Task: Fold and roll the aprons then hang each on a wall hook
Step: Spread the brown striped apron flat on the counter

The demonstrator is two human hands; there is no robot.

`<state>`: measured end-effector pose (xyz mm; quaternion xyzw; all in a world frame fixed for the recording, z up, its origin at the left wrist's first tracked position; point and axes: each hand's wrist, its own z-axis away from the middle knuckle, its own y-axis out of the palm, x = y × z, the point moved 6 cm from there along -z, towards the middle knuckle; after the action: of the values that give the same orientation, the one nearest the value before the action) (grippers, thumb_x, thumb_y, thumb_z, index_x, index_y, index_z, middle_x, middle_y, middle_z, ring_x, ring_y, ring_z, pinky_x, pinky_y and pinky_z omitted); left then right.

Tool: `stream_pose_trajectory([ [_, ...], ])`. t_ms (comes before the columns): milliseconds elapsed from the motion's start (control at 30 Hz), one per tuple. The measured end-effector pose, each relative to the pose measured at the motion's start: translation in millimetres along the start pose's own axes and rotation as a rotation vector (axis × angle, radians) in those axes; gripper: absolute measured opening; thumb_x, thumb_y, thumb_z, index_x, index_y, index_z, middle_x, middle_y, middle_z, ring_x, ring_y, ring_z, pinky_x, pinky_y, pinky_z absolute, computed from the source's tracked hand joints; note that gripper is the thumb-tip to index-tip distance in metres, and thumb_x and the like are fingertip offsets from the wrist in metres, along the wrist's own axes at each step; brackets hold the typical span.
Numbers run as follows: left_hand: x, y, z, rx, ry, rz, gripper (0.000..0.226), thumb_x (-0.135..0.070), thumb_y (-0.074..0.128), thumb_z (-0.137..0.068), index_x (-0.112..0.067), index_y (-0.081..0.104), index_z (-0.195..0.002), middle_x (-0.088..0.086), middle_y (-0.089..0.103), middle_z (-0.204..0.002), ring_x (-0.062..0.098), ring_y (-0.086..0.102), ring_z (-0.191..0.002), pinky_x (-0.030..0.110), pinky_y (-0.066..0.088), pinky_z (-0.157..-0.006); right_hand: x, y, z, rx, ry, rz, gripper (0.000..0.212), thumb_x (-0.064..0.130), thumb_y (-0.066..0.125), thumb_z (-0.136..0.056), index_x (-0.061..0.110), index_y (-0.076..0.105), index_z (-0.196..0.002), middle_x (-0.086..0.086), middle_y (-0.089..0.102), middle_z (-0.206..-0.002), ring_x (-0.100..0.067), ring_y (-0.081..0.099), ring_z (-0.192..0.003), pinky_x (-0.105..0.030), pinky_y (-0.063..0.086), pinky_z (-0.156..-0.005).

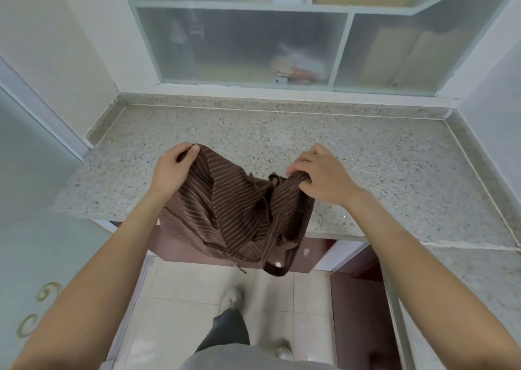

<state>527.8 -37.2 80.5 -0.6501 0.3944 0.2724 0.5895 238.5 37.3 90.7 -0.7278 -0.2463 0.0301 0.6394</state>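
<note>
A person held a brown striped apron (225,200) bunched between both hands above the front edge of a speckled stone desk (366,149).

The left hand (172,169) pinched one upper corner and the right hand (321,175) gripped a gathered edge, so the cloth ran side to side between them, sagging past the desk edge with a strap dangling. The bare desk lay just ahead, equally near both hands.

We reach both bare forearms forward, left hand (173,169) at ten o'clock, right hand (321,176) at two o'clock, fingers of each curled tight, knuckles up.
</note>
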Motion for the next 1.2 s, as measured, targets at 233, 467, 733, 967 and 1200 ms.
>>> stream_pose_trajectory([
  [233, 14.3, -14.2, -76.2, -0.184, 0.03, -0.106, 0.032, -0.029, 0.036, -0.101, -0.01, 0.06, -0.107, 0.002, 0.062, -0.096, 0.016, 0.055, -0.085, 0.026, 0.038, -0.07, -22.2, 10.9, -54.2, -0.001, -0.018, 0.114, 0.051, 0.043, 0.024, -0.083, 0.029, 0.073, -0.091, 0.012, 0.058, -0.109, -0.018, 0.033, -0.109, -0.026, 0.01, -0.082],
  [467, 113.7, 15.7, -117.0, -0.009, -0.154, -0.364, 0.034, -0.004, 0.042, -0.09, -0.014, 0.055, -0.12, 0.011, 0.06, -0.116, 0.029, 0.055, -0.105, 0.036, 0.043, -0.086, -58.9, 96.7, -100.2, 0.161, 0.243, 0.11, 0.035, 0.044, 0.035, -0.097, 0.027, 0.064, -0.107, 0.004, 0.062, -0.108, -0.017, 0.042, -0.109, -0.029, 0.02, -0.084],
  [733, 137.0, 93.3, -103.2, 0.454, 0.029, -0.433, 0.031, -0.041, 0.057, -0.089, -0.024, 0.056, -0.115, -0.005, 0.06, -0.11, 0.017, 0.054, -0.106, 0.035, 0.046, -0.09, -37.0, 179.8, -128.7, 0.306, 0.13, 0.076, 0.034, 0.029, 0.052, -0.094, 0.021, 0.056, -0.127, -0.005, 0.044, -0.142, -0.024, 0.028, -0.138, -0.04, 0.016, -0.112],
  [967, 161.0, 169.2, -46.0, 0.825, 0.084, -0.742, 0.074, -0.068, 0.064, -0.068, -0.023, 0.04, -0.122, 0.0, 0.037, -0.128, 0.025, 0.034, -0.119, 0.043, 0.042, -0.093, -32.9, 227.8, -134.0, 0.576, 0.166, 0.26, 0.063, 0.044, 0.049, -0.093, 0.035, 0.018, -0.147, -0.01, 0.03, -0.146, -0.035, 0.041, -0.124, -0.051, 0.031, -0.102],
  [1200, 166.9, 157.3, -61.9, 0.745, 0.241, -0.659, 0.023, -0.031, 0.058, -0.088, -0.017, 0.055, -0.106, 0.002, 0.047, -0.124, 0.024, 0.045, -0.112, 0.038, 0.045, -0.085, -41.6, 238.0, -141.3, 0.556, 0.173, 0.379, 0.042, 0.036, 0.04, -0.098, 0.019, 0.043, -0.136, -0.001, 0.049, -0.134, -0.024, 0.043, -0.124, -0.047, 0.021, -0.108],
])
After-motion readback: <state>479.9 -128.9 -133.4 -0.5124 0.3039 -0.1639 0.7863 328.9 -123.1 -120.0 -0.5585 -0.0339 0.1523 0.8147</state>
